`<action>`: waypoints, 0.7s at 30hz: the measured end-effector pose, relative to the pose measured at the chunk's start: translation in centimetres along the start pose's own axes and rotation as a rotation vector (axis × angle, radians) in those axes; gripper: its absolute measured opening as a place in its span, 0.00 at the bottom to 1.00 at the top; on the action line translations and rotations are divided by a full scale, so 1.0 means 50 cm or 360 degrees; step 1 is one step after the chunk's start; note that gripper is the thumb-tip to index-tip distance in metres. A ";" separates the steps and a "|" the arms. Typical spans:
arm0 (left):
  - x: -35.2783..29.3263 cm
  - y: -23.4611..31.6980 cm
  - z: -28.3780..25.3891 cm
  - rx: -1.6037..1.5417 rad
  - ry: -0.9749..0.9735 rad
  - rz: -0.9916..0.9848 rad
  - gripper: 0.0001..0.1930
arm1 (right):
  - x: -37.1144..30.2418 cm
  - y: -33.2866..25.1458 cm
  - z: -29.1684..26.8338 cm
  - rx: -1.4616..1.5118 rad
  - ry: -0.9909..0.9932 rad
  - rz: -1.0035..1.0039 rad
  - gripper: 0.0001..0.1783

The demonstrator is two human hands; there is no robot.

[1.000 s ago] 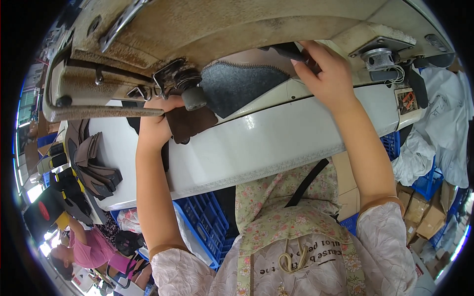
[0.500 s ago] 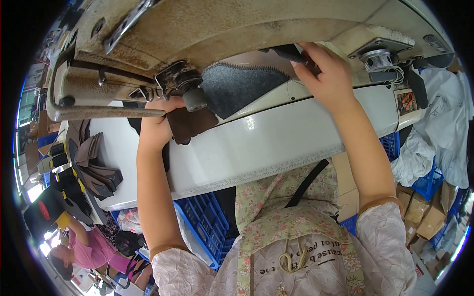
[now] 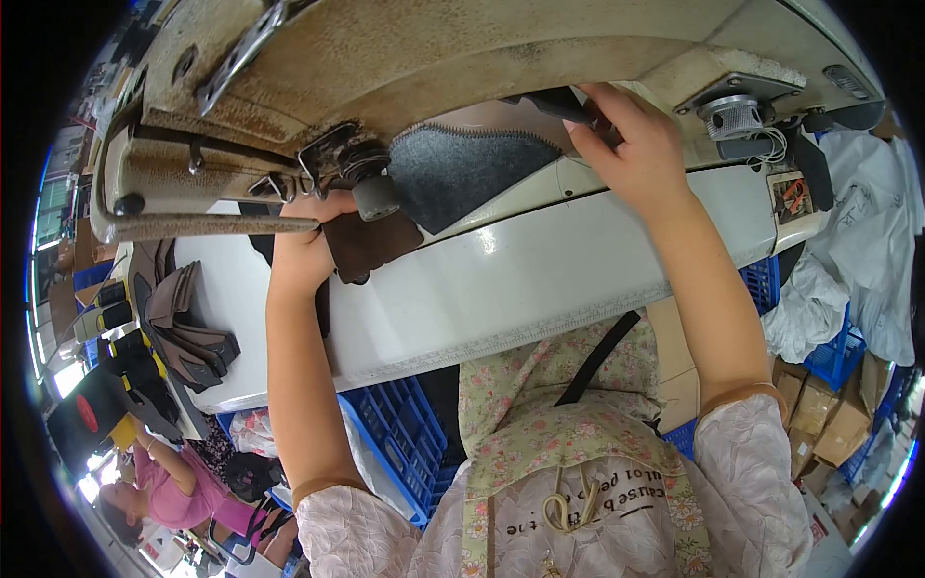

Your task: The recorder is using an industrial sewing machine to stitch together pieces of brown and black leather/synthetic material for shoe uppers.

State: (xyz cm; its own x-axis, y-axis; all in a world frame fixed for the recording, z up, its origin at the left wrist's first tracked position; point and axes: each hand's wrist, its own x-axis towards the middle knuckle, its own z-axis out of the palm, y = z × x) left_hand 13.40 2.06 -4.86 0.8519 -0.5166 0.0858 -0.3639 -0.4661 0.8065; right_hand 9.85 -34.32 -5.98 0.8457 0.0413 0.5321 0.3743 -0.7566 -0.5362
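A worn beige sewing machine (image 3: 462, 43) spans the top of the view. Under its arm lies a material piece (image 3: 472, 169) with a grey felt-like face and zigzag stitching along its curved edge. My right hand (image 3: 631, 144) pinches a dark, folded part at the right end of this work, thumb and fingers closed on it. Beside the round metal part (image 3: 376, 197) below the machine head, my left hand (image 3: 306, 241) rests against a dark brown piece (image 3: 371, 243). Its thumb shows, but the machine hides the other fingers, so its grip is unclear.
A white table (image 3: 501, 289) with a ruler strip along its front edge runs below the machine. Stacked brown pieces (image 3: 178, 313) lie at the left. Blue crates (image 3: 395, 433) stand beneath. White bags (image 3: 862, 241) and cartons (image 3: 829, 414) are at the right. A person in pink (image 3: 188, 486) sits lower left.
Both my hands and the material stay almost in place; the machine shifts very slightly left in view. The person in pink has moved an arm.
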 end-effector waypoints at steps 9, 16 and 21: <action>0.001 -0.001 0.001 0.0093 -0.0004 0.0012 0.11 | 0.001 0.003 -0.001 -0.0005 -0.0006 -0.0010 0.23; 0.003 0.005 0.000 0.0104 0.0009 0.0013 0.13 | 0.004 0.000 -0.010 -0.0002 0.0027 -0.0045 0.24; -0.017 0.045 0.001 0.0517 0.0093 0.0205 0.17 | -0.013 -0.035 -0.044 -0.0054 0.0109 -0.0381 0.14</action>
State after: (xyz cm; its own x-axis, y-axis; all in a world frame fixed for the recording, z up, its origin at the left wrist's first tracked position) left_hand 11.81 1.43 -3.15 0.8079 -0.5485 0.2153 -0.5625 -0.6089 0.5593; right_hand 7.82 -34.46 -3.93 0.7062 0.1783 0.6852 0.5468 -0.7520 -0.3680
